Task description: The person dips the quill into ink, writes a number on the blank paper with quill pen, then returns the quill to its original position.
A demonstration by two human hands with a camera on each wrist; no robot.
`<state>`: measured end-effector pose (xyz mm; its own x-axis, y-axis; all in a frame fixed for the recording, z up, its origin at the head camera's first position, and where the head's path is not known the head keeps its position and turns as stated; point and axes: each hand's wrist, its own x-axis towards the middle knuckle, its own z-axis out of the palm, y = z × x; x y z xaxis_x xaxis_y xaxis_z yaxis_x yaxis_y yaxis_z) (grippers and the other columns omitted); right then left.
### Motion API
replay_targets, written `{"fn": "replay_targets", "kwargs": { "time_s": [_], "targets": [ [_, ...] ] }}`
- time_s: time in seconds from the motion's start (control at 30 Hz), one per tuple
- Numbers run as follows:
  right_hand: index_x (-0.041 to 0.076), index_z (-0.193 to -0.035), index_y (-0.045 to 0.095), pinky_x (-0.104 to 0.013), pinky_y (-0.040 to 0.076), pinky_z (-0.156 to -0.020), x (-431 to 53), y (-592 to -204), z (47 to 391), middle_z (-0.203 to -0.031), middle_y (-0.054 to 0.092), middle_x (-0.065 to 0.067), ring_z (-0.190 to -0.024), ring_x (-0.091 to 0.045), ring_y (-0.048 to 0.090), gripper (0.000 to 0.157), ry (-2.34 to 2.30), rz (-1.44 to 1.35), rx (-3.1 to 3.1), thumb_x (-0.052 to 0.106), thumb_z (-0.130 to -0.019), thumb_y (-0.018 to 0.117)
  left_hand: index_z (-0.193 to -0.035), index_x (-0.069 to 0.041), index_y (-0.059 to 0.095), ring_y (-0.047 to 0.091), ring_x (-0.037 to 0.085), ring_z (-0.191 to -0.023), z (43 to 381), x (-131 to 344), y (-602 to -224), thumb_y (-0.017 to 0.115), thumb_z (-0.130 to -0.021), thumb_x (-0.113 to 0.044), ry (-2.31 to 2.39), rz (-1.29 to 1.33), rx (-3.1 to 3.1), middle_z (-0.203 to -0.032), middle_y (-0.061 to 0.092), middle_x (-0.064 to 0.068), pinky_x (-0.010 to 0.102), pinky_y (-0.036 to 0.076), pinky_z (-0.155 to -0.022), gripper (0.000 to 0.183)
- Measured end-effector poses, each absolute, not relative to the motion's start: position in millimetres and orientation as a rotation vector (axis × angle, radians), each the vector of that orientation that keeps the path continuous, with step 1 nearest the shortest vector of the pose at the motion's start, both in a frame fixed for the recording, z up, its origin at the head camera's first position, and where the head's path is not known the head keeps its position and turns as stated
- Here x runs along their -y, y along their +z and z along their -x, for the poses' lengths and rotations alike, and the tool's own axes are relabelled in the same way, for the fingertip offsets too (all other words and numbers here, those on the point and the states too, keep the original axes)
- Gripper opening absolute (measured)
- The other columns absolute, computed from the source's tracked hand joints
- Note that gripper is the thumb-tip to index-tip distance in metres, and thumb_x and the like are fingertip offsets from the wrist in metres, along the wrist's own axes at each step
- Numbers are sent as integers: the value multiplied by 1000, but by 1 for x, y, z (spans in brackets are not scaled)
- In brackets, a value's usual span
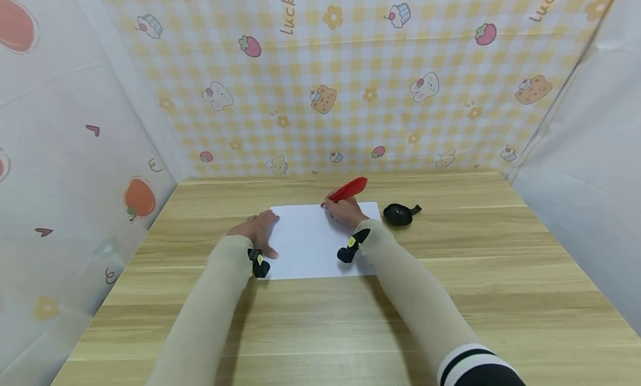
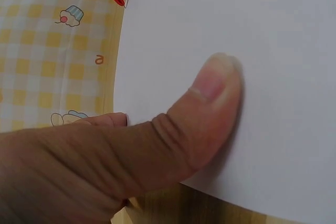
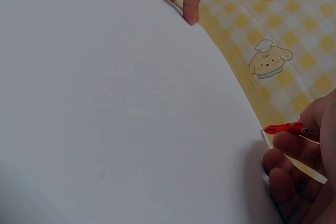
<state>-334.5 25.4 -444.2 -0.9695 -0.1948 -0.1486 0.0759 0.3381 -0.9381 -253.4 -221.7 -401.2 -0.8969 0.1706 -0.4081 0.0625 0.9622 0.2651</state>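
A white sheet of paper (image 1: pixel 310 244) lies flat on the wooden table. My right hand (image 1: pixel 346 211) pinches a red feather pen (image 1: pixel 352 189) near its lower end, over the sheet's far edge. In the right wrist view the tip of the red pen (image 3: pixel 283 128) is at the paper's edge; whether it touches cannot be made out. Resting on the left side of the sheet, my left hand (image 1: pixel 257 231) has its thumb and fingers spread. The left wrist view shows the thumb (image 2: pixel 210 93) lying on the paper, which bears no visible marks.
Just right of the sheet sits a glossy black rounded object (image 1: pixel 398 214) with a short tail. Behind the table (image 1: pixel 310 330) hangs a yellow checked cloth (image 1: pixel 300 58) with cartoon prints. White sheeting (image 1: pixel 576 169) stands along both sides.
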Motion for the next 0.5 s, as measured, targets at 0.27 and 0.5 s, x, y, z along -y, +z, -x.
{"fn": "replay_targets", "kwargs": {
  "time_s": [0.27, 0.5],
  "targets": [
    [12, -105, 61, -35, 49, -86, -26, -445, 335, -100, 63, -9, -93, -26, 56, 13, -1652, 112, -2358, 20, -94, 57, -152, -11, 29, 15, 38, -144, 252, 221, -402, 90, -67, -31, 354, -159, -2687, -161, 13, 11, 58, 24, -110, 107],
    [11, -103, 62, -32, 49, -80, -28, -441, 333, -97, 63, -8, -87, -24, 57, 13, -1639, 148, -2370, 20, -94, 57, -152, -13, 28, 16, 38, -144, 255, 221, -402, 90, -67, -33, 340, -161, -2682, -161, 13, 10, 58, 26, -109, 108]
  ]
}}
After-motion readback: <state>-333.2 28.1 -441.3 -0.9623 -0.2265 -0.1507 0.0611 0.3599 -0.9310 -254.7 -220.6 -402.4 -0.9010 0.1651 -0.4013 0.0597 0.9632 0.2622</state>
